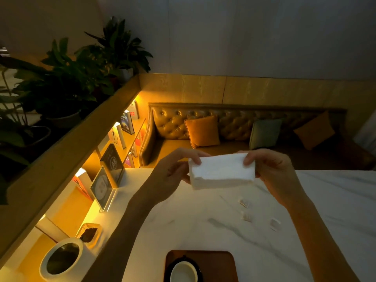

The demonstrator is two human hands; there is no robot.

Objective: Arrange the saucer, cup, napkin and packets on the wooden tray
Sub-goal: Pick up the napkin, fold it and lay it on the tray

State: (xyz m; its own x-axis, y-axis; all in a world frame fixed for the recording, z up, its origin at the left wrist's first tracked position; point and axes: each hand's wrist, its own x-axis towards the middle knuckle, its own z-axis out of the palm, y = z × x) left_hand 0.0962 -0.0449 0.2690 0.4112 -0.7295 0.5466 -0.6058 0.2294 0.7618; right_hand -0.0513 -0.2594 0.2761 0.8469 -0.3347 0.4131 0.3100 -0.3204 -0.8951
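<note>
napkin (221, 170) – soft white folded rectangle | left hand (173, 169), right hand (272, 169) – pinching its short ends above marble table (203, 220)

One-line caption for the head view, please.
Both hands, left hand and right hand, hold a white napkin above the marble table; packets lie loose.

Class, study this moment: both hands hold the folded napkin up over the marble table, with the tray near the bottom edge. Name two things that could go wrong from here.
1. The napkin is pinched only at its ends by the left hand and right hand; it may sag or unfold on the way down.
2. The cup on its saucer already occupies the wooden tray; a lowering forearm might knock it.
</note>
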